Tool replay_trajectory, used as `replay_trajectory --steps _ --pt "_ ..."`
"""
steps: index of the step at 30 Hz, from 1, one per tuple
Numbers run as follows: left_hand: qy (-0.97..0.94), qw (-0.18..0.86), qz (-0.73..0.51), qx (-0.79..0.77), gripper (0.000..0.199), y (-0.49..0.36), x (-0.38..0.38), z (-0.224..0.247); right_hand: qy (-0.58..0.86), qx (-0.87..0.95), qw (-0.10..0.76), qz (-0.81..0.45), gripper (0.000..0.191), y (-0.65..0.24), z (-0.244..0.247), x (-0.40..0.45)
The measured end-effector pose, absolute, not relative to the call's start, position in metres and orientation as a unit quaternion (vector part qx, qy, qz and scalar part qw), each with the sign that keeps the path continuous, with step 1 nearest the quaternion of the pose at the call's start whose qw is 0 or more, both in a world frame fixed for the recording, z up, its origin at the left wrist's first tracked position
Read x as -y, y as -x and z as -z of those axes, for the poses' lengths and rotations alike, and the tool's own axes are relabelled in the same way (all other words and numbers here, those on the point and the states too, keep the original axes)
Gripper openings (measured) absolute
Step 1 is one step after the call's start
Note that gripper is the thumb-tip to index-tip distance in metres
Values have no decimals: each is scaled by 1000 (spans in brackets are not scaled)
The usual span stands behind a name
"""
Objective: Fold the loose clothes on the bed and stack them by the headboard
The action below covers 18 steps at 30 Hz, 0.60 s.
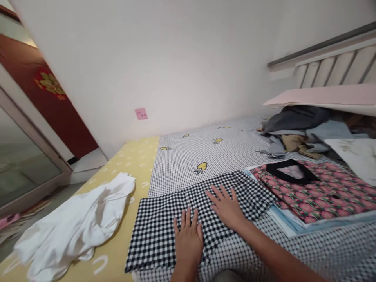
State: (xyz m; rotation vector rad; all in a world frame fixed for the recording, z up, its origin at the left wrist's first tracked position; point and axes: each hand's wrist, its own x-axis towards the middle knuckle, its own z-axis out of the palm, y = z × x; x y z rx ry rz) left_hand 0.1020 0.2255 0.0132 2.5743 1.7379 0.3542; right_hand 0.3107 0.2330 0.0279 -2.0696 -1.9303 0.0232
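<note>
White wall point(205, 58) fills the back, plain except for a small pink note point(141, 114) with dark marks too small to read. Far left: reddish-brown door point(26, 74) bearing a red-and-gold decoration point(52, 84), plus a framed glass panel point(23, 156) in front of it. Upper right: grey rail point(320, 44) along the wall, pale slatted panel point(337, 70) under it.

Main surface is a bed-like spread, fine black-and-white check point(182, 168) with scattered yellow pineapple prints, bordered on the left by a yellow section point(138, 156) with white curved marks.

Black-and-white gingham cloth point(158, 223) lies on the check at front center, left edge near the yellow section, right end rumpled, next to the folded stack. Left hand point(188, 241) palm down on its front part, fingers slightly apart; right hand point(227, 207) also palm down, farther right, fingers spread wide. Neither pinches anything.

White garment point(85, 219) crumpled on the yellow section. At right, floral garment point(331, 194) with black neckline, lying on light blue and white fabric point(286, 223). Behind it, jumbled clothes point(293, 135), mostly grey and brown, below a pink-topped board point(326, 94).
</note>
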Motion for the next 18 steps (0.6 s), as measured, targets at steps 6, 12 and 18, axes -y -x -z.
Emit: replay_trajectory --steps 6,12,18 --pt "-825 5 -113 -553 53 -101 -227 -6 690 683 238 -35 46 -283 5 -164" --pt "-817 16 -135 -561 56 -102 -228 0 717 647 249 -67 47 -281 -25 -188" --pt "-810 31 -159 -564 55 -104 -226 -1 589 774 198 -124 49 -251 -47 -235"
